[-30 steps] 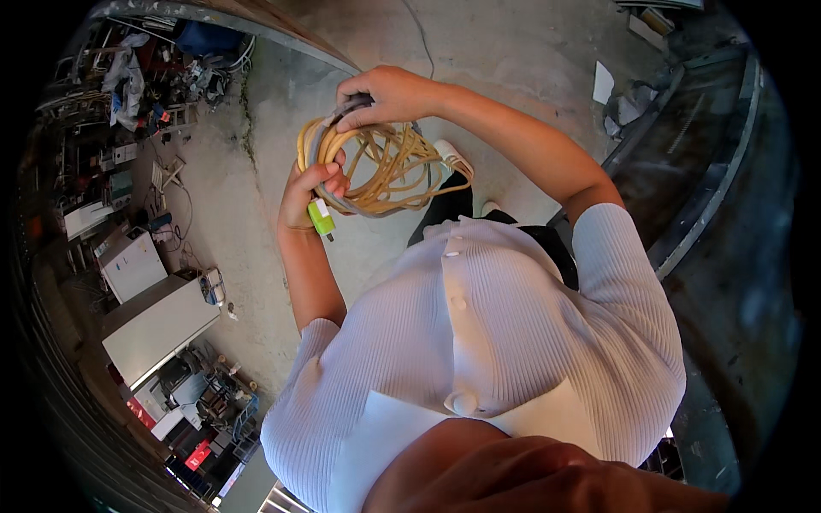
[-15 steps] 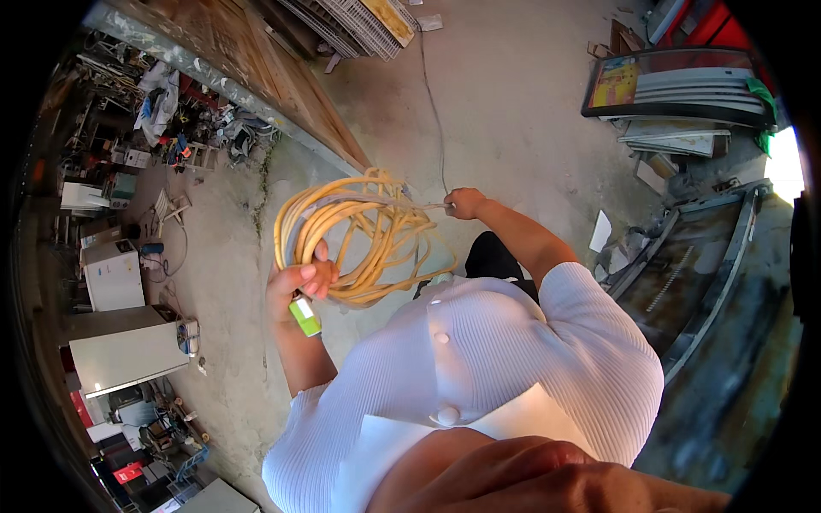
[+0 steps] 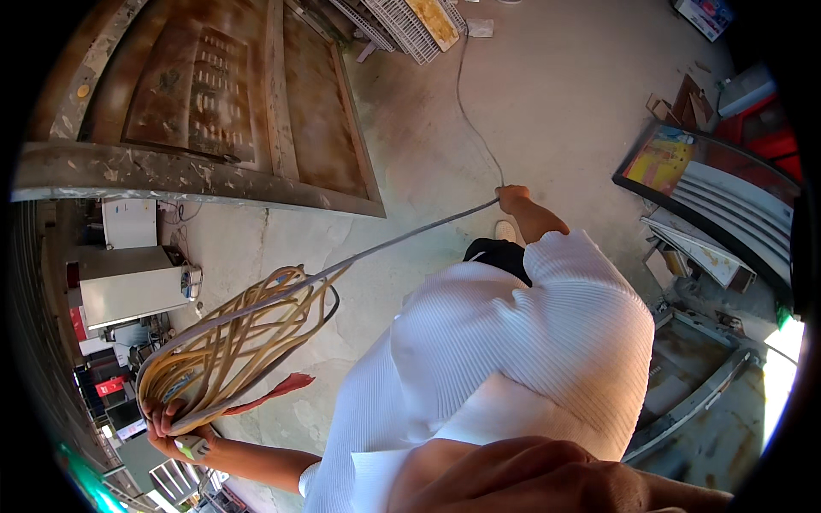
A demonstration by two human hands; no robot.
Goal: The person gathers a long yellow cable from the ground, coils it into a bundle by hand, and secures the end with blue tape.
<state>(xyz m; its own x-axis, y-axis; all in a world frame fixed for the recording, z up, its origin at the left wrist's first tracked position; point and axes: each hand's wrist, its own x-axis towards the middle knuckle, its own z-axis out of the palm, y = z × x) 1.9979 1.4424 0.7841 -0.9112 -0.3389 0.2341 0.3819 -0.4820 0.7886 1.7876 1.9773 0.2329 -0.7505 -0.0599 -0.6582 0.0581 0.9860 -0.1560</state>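
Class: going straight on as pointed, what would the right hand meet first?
Probably the wire racks across the floor; the right hand, holding grey cable, seems aimed their way, but depth is unclear.

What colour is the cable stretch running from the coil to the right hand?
Grey; the cable shows best in the head view.

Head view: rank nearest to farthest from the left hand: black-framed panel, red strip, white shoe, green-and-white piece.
From the left hand:
1. Green-and-white piece, right by the hand.
2. Red strip, along the lower right of the cable coil.
3. White shoe, right of centre.
4. Black-framed panel, far right.
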